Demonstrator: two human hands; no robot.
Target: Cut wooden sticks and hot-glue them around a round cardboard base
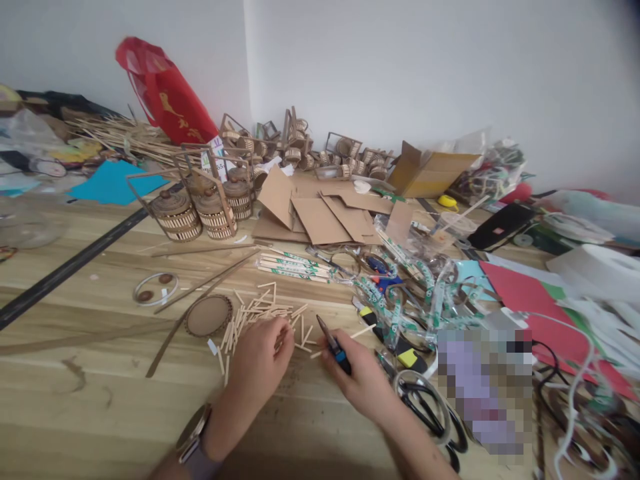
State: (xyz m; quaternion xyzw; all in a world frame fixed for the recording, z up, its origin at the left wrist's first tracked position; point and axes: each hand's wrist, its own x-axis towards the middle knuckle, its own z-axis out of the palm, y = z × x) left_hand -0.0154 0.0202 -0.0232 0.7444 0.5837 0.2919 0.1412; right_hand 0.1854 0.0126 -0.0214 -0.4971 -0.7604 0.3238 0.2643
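My left hand (266, 350) is closed over a heap of short wooden sticks (245, 320), its fingers curled; what they hold, if anything, is hidden. My right hand (353, 370) grips a pointed tool with a black-and-blue handle (336, 348), its dark tip aimed up and left. A pale stick (363, 331) pokes out past the right hand's fingers; whether it is held or lies behind cannot be made out. Left of the heap lies a round cardboard tray (207, 316) with a ridged rim. Paper-wrapped chopsticks (293, 265) lie behind the heap.
Small lidded stick baskets with tall handles (176, 217) stand at back left. Cardboard sheets (323, 220) are piled mid-table. Torn wrappers (385, 300), a black-and-yellow tool (407, 357) and scissors with black handles (433, 407) crowd the right. A white ring (137, 297) lies left.
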